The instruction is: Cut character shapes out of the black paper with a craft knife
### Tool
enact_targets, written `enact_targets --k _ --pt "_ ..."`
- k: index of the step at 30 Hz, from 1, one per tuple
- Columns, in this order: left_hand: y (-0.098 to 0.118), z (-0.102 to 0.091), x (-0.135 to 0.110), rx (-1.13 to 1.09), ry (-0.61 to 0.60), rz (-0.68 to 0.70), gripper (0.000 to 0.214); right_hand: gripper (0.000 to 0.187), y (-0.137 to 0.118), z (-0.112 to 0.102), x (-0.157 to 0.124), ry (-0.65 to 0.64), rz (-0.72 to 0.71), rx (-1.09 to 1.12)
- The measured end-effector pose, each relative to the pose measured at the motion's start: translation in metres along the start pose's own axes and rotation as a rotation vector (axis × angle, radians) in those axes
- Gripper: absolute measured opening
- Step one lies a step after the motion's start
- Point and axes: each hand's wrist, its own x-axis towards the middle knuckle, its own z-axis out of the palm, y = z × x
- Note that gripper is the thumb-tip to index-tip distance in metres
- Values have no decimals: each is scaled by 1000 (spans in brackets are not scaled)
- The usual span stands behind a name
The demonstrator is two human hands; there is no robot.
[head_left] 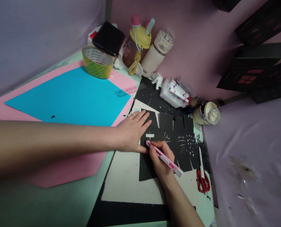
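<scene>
Our left forearm (60,142) is nearest; left hand (131,135) lies flat, fingers spread, gripping nothing, likely pinning the black paper (146,168) on the white board (121,186). Our right hand (159,165) clamps the pink cutter (164,158) pen-style, presumably for control.

A white bottle (152,60) (lidded) stands beside a yellow-topped bottle (132,47)

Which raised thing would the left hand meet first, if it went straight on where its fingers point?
Sliding across the black paper under it, the left hand would probably meet the clear box of pens first, though depth is unclear.
</scene>
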Motion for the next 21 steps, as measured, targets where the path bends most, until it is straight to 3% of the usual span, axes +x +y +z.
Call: enact_targets --k 8,21 --pt "-1 3 1 7 6 -3 105 9 -1 -5 -1 -145 -190 -46" --pt "0 3 2 40 -18 -3 108 13 3 -5 -1 -139 -224 5"
